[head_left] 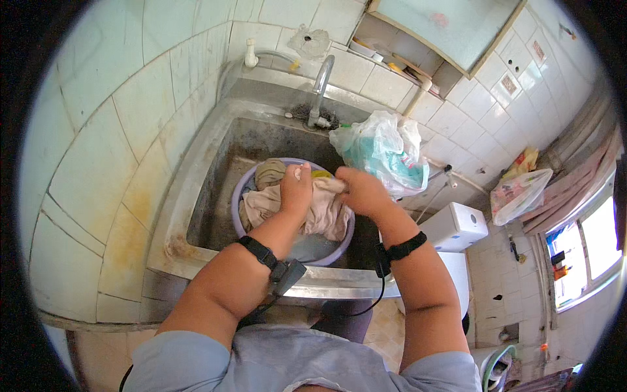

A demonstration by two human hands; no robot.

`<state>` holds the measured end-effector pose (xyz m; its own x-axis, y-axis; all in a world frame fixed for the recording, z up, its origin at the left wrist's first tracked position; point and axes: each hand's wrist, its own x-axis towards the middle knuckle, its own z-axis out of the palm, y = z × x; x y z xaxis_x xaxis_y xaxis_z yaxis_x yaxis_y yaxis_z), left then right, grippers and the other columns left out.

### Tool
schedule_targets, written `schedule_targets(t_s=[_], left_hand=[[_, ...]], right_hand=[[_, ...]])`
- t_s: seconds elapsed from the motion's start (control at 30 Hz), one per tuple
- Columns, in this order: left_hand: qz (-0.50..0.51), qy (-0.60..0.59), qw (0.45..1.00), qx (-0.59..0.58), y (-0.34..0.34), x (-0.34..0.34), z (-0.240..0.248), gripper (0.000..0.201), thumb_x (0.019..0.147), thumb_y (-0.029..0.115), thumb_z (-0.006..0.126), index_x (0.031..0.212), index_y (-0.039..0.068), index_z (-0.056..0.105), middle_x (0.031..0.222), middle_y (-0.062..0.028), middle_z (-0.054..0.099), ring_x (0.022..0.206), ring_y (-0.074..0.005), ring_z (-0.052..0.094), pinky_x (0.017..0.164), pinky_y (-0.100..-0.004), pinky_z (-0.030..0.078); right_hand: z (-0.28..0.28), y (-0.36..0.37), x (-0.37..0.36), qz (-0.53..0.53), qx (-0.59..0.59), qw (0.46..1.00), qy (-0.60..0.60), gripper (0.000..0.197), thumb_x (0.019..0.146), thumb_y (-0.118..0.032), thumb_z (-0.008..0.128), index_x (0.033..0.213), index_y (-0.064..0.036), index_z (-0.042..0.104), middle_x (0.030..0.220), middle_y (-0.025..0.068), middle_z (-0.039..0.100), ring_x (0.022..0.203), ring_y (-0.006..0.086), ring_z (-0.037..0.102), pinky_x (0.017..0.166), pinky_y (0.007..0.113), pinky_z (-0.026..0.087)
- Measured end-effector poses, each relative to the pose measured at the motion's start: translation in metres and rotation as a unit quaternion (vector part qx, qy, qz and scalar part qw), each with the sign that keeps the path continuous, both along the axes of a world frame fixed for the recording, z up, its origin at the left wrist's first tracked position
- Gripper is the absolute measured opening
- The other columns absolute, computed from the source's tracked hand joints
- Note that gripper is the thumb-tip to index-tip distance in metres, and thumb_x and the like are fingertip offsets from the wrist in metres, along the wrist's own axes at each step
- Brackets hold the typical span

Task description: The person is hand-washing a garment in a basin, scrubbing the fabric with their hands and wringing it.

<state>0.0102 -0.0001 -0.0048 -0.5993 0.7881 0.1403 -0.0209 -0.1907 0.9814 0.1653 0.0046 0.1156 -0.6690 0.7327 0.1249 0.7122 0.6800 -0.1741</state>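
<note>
I have a pale pink cloth [324, 208] bunched between both fists, held over a purple basin [239, 196] that sits inside the grey sink [196, 196]. My left hand [296, 189] is closed tight around one end of the cloth, and my right hand [361, 191] is clenched on the other end, the two fists almost touching. The rest of the cloth hangs down from the grip into the basin, where more laundry, an olive piece [269, 172] among it, lies just beyond my left knuckles.

To scrub well, I judge the fists should stay close, rubbing one fold against the other above the water, with the slack kept inside the basin rim.

Room is tight on the far side: the tap [320, 85] stands beyond my hands, and a plastic bag [382, 150] bulges right beside my right knuckles. The near sink edge [326, 281] lies under my wrists; leftward the sink floor leaves some space.
</note>
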Motion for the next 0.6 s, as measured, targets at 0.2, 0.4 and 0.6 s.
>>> schedule_targets(t_s=[0.2, 0.4, 0.6], left_hand=[[-0.195, 0.24, 0.934, -0.181, 0.004, -0.001, -0.02, 0.035, 0.086, 0.03, 0.058, 0.103, -0.001, 0.062, 0.104, -0.0246, 0.065, 0.097, -0.041, 0.063, 0.084, -0.0461, 0.049], [-0.317, 0.376, 0.802, -0.338, -0.016, 0.003, 0.002, 0.032, 0.077, 0.016, 0.06, 0.104, 0.001, 0.069, 0.11, -0.0238, 0.065, 0.105, -0.037, 0.064, 0.089, -0.043, 0.05], [-0.328, 0.422, 0.786, -0.311, -0.014, 0.005, -0.013, 0.029, 0.077, 0.014, 0.061, 0.099, -0.002, 0.07, 0.108, -0.0241, 0.065, 0.101, -0.0371, 0.065, 0.086, -0.0428, 0.051]], right_hand=[[-0.069, 0.014, -0.007, 0.158, -0.173, 0.949, -0.209, 0.028, 0.066, -0.019, 0.076, 0.081, -0.0018, 0.06, 0.081, 0.0178, 0.064, 0.08, 0.0357, 0.064, 0.07, 0.044, 0.048], [-0.14, 0.036, -0.012, 0.207, -0.324, 0.845, -0.37, 0.039, 0.07, -0.03, 0.076, 0.095, -0.0008, 0.07, 0.083, 0.0196, 0.068, 0.079, 0.0309, 0.064, 0.071, 0.042, 0.049], [-0.189, 0.047, -0.011, 0.182, -0.309, 0.819, -0.447, 0.04, 0.07, -0.029, 0.074, 0.099, -0.0009, 0.07, 0.093, 0.0183, 0.071, 0.086, 0.0285, 0.065, 0.075, 0.041, 0.05]])
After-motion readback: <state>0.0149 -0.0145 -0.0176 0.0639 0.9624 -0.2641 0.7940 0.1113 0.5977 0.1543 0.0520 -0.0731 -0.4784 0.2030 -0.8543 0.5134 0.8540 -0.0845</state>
